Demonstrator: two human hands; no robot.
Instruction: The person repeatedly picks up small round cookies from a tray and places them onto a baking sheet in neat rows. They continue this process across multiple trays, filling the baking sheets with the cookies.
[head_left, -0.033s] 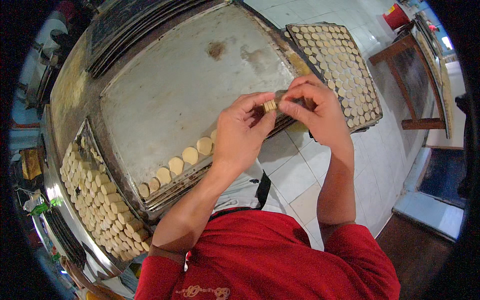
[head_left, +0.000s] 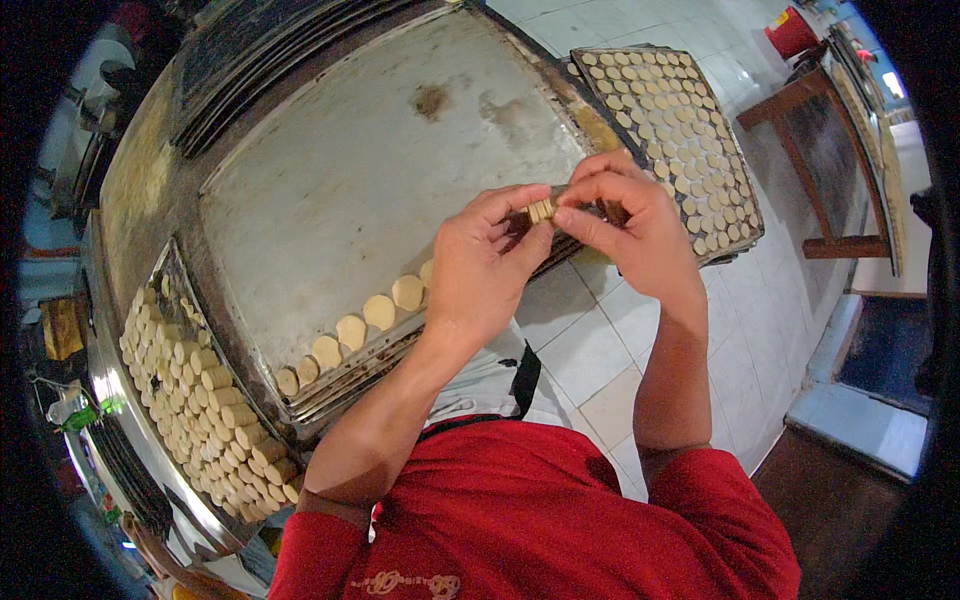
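Note:
Above the near right side of a large pale metal baking tray (head_left: 330,190), my left hand (head_left: 484,258) pinches a short piece of dough (head_left: 541,210) between thumb and fingers. The piece shows several thin slices side by side. Right against it, my right hand (head_left: 635,225) is closed, thumb to fingers. A small dark edge shows by its fingertips, too hidden to name. Along the tray's near edge lies a row of flat round dough slices (head_left: 379,312), partly covered by my left hand.
At the left, a tray (head_left: 168,262) is heaped with short dough cylinders (head_left: 222,415). To the right, another tray (head_left: 748,190) carries rows of round slices. Dark trays (head_left: 250,70) are stacked at the far left. A wooden table (head_left: 790,120) and a red bucket (head_left: 791,34) stand farther right.
My right hand's fingertips have shifted very slightly left against the dough piece. My left hand keeps its place.

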